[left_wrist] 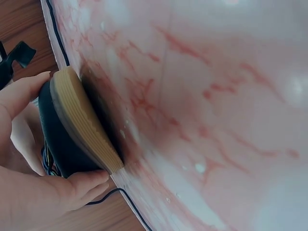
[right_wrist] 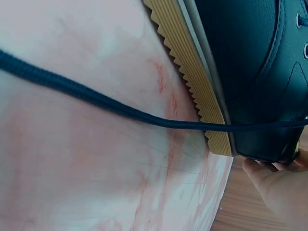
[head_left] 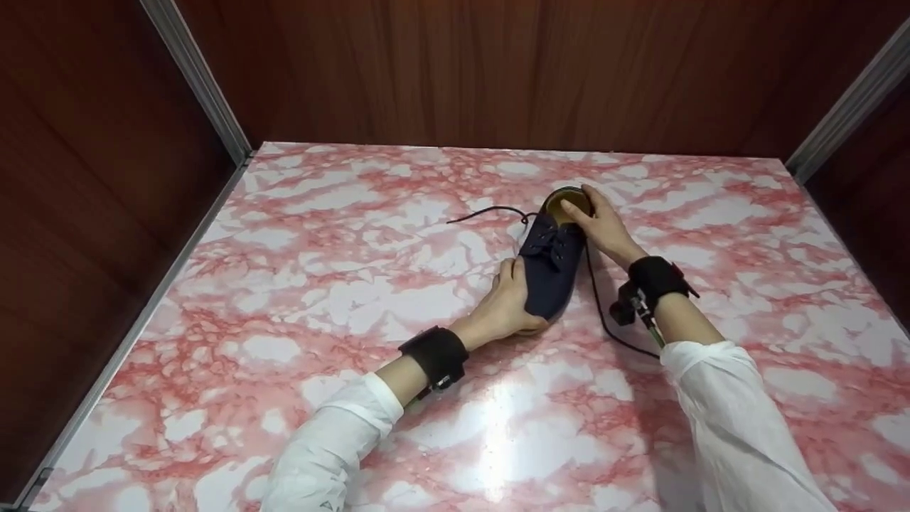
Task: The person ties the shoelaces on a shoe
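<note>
A dark navy lace-up shoe (head_left: 551,281) with a ribbed tan sole (left_wrist: 91,122) is between both hands, its toe towards the person and its heel away. My left hand (head_left: 503,306) grips the toe end, thumb on one side and fingers on the other. At the heel, my right hand (head_left: 606,226) holds the collar, with the thumb inside the tan-lined opening (head_left: 561,206). One loose lace end (head_left: 498,208) trails left over the table. The other lace (right_wrist: 120,110) crosses the shoe's side and runs down towards the right forearm.
The table (head_left: 341,299) has a red-and-white marbled top, with a dark shadow beside the sole in the left wrist view. Brown wood-grain panels (head_left: 498,78) stand at the back and both sides. Black bands (head_left: 435,355) with small cameras wrap the wrists.
</note>
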Demonstrator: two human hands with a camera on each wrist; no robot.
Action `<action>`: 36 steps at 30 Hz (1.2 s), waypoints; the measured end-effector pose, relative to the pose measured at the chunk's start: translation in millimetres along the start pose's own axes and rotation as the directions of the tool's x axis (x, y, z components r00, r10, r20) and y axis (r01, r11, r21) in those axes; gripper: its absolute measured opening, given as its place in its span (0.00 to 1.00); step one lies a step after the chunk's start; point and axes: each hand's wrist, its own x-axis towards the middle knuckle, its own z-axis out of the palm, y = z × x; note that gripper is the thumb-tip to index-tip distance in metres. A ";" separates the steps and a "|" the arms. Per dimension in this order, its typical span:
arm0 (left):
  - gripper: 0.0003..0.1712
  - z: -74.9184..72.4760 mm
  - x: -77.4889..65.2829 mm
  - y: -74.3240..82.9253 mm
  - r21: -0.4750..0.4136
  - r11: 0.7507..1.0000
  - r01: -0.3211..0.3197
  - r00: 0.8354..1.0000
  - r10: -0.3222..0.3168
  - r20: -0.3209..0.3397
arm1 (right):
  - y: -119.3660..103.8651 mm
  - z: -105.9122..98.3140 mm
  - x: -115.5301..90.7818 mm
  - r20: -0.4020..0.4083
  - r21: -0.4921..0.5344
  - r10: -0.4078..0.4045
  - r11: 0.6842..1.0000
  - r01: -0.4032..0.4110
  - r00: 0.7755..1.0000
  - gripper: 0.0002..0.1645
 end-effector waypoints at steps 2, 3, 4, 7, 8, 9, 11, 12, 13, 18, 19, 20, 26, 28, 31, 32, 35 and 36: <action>0.57 -1.1 0.3 -0.7 0.005 1.000 -0.004 1.000 0.004 0.015 | -6.7 -1.7 -6.9 -0.019 -0.020 -0.013 1.000 0.013 1.000 0.37; 0.56 -1.6 0.6 -1.2 0.004 1.000 -0.004 1.000 0.004 0.025 | -10.4 -2.9 -10.6 -0.025 -0.034 -0.017 0.999 0.016 1.000 0.37; 0.56 -2.2 0.9 -1.9 0.003 1.000 -0.005 1.000 0.005 0.031 | -15.1 -4.1 -15.1 -0.032 -0.040 -0.020 0.999 0.019 0.999 0.37; 0.57 -4.1 2.2 -4.1 -0.007 1.000 -0.010 0.999 0.011 0.048 | -21.1 -7.2 -22.5 -0.027 -0.051 -0.022 0.999 0.021 0.999 0.37; 0.56 -4.8 2.6 -4.9 -0.011 1.000 -0.012 0.999 0.013 0.053 | -21.8 -8.1 -23.8 -0.024 -0.052 -0.016 0.999 0.015 1.000 0.37; 0.56 -5.6 2.9 -5.7 -0.014 1.000 -0.016 0.998 0.016 0.057 | -21.9 -9.0 -24.8 -0.019 -0.056 -0.014 0.998 0.013 1.000 0.37; 0.56 -7.1 3.4 -7.4 -0.018 1.000 -0.022 0.998 0.023 0.065 | -20.9 -10.6 -26.3 -0.011 -0.060 -0.016 0.998 0.015 1.000 0.37; 0.56 -7.8 3.6 -8.4 -0.019 1.000 -0.025 0.997 0.026 0.069 | -20.5 -11.4 -27.3 -0.005 -0.061 -0.020 0.998 0.019 1.000 0.37; 0.56 -8.6 3.8 -9.5 -0.019 0.999 -0.029 0.997 0.031 0.073 | -19.6 -12.2 -28.4 -0.002 -0.061 -0.021 0.998 0.021 1.000 0.37; 0.56 -14.2 6.8 -16.2 -0.027 0.998 -0.063 0.992 0.065 0.106 | -15.6 -16.0 -35.6 0.016 -0.047 -0.027 0.999 0.027 1.000 0.37; 0.56 -15.8 7.3 -17.7 -0.032 0.997 -0.068 0.991 0.071 0.113 | -15.0 -16.5 -36.6 0.014 -0.048 -0.023 0.999 0.024 1.000 0.37; 0.56 -17.2 7.9 -19.3 -0.039 0.997 -0.073 0.990 0.078 0.119 | -14.5 -17.0 -37.5 0.014 -0.046 -0.026 0.999 0.026 1.000 0.37; 0.55 -22.7 10.6 -28.6 -0.091 0.993 -0.076 0.984 0.090 0.154 | -14.1 -17.4 -43.0 0.018 -0.043 -0.019 0.999 0.020 1.000 0.37; 0.55 -25.2 11.9 -32.0 -0.111 0.992 -0.068 0.982 0.086 0.168 | -14.7 -17.0 -44.9 0.016 -0.034 -0.014 0.999 0.014 1.000 0.37; 0.56 -29.5 14.9 -36.9 -0.115 0.992 -0.054 0.980 0.075 0.182 | -14.6 -16.3 -46.3 -0.001 -0.025 -0.023 0.999 0.023 1.000 0.36; 0.56 -30.7 15.9 -38.4 -0.116 0.992 -0.051 0.980 0.072 0.186 | -14.4 -16.2 -46.6 -0.004 -0.024 -0.026 0.999 0.026 1.000 0.36; 0.55 -33.0 17.2 -40.1 -0.115 0.993 -0.031 0.979 0.053 0.196 | -14.2 -17.4 -47.3 -0.008 -0.030 -0.021 0.999 0.021 1.000 0.36; 0.55 -33.5 16.9 -39.7 -0.113 0.993 -0.026 0.979 0.048 0.197 | -14.3 -18.2 -47.4 -0.006 -0.031 -0.017 0.999 0.017 1.000 0.36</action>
